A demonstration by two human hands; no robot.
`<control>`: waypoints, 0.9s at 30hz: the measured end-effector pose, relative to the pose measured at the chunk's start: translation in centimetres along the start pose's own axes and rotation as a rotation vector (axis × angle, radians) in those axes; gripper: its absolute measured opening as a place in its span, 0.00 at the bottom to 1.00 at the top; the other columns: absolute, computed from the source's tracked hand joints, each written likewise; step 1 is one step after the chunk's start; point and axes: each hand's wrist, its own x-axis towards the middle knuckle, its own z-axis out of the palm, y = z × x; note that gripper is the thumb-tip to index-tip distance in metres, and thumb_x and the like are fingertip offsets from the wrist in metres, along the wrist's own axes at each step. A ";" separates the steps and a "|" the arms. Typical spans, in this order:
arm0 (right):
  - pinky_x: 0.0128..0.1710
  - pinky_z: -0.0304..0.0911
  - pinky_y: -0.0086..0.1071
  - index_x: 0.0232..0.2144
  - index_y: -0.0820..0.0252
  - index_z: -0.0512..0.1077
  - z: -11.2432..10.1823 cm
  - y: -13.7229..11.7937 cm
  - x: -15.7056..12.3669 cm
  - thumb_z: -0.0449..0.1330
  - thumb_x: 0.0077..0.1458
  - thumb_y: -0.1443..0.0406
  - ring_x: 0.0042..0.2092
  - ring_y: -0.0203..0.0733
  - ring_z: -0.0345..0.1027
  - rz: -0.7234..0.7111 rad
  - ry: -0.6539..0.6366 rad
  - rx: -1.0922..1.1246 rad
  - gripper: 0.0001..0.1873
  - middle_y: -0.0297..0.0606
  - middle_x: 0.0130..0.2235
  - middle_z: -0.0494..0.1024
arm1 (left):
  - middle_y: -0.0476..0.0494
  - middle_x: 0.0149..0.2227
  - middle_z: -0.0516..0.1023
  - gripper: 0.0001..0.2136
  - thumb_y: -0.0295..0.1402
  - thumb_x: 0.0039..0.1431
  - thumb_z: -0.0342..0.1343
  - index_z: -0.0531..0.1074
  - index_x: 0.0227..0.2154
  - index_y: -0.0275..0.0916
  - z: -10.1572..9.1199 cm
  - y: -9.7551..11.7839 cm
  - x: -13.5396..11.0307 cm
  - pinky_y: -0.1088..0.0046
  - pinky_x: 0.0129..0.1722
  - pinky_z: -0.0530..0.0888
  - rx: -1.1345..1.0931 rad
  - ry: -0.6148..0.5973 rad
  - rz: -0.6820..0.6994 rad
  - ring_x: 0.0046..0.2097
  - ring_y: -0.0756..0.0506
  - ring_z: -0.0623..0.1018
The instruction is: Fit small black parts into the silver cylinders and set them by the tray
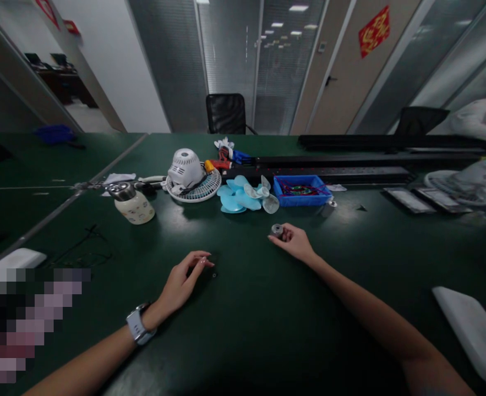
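My right hand rests on the dark green table with its fingers pinched round a small grey round part. My left hand, a watch on its wrist, lies on the table with fingers curled and pressed together over a small dark piece at its fingertips. Beyond my hands lie light blue fan blades, a white fan motor housing on a round white grille, and a blue tray with small parts.
A pale bottle with a metal lid stands at the left. Red and blue tools lie behind the grille. White flat objects sit at the left edge and lower right. Another person sits far right; black chairs stand behind the table.
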 end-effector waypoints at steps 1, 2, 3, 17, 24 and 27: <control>0.23 0.53 0.28 0.27 0.58 0.69 -0.8 1.3 0.7 0.62 0.48 0.46 0.23 0.33 0.58 0.034 0.044 -0.008 0.21 0.28 0.21 0.65 | 0.45 0.40 0.81 0.13 0.41 0.68 0.45 0.67 0.48 0.42 0.0 -0.1 0.0 0.63 0.47 0.72 -0.005 0.004 -0.004 0.45 0.43 0.80; 0.23 0.52 0.28 0.27 0.58 0.69 -1.5 2.6 1.4 0.62 0.48 0.46 0.22 0.33 0.57 0.060 0.085 -0.023 0.22 0.28 0.21 0.64 | 0.45 0.40 0.81 0.13 0.41 0.68 0.45 0.68 0.48 0.42 0.0 -0.2 0.0 0.64 0.46 0.72 -0.009 0.003 -0.006 0.44 0.43 0.79; 0.23 0.52 0.28 0.26 0.58 0.68 -2.2 3.6 2.2 0.61 0.48 0.46 0.22 0.33 0.56 0.081 0.118 -0.037 0.22 0.28 0.21 0.63 | 0.45 0.40 0.81 0.12 0.41 0.68 0.45 0.68 0.47 0.42 0.0 -0.3 0.0 0.64 0.46 0.72 -0.012 0.002 -0.006 0.44 0.43 0.79; 0.28 0.56 0.28 0.47 0.58 0.71 -0.4 -3.0 -1.4 0.60 0.55 0.50 0.25 0.32 0.58 -0.215 0.098 -0.115 0.23 0.30 0.28 0.66 | 0.49 0.32 0.75 0.11 0.35 0.67 0.41 0.68 0.37 0.41 -0.1 -0.2 0.1 0.70 0.39 0.70 -0.031 0.069 -0.004 0.36 0.46 0.76; 0.32 0.56 0.27 0.49 0.48 0.74 7.1 -11.3 -2.5 0.62 0.53 0.50 0.31 0.32 0.64 -0.429 -0.498 0.006 0.23 0.29 0.30 0.71 | 0.53 0.23 0.66 0.11 0.32 0.64 0.41 0.66 0.30 0.41 -0.2 0.0 -0.2 0.73 0.29 0.65 -0.001 0.096 0.004 0.26 0.48 0.69; 0.34 0.56 0.28 0.41 0.47 0.79 9.0 -11.7 -2.4 0.63 0.54 0.52 0.31 0.32 0.65 -0.418 -0.486 -0.012 0.14 0.30 0.29 0.71 | 0.54 0.22 0.65 0.11 0.33 0.64 0.41 0.66 0.29 0.41 -0.1 0.3 -0.2 0.74 0.28 0.64 0.013 0.096 0.015 0.25 0.48 0.69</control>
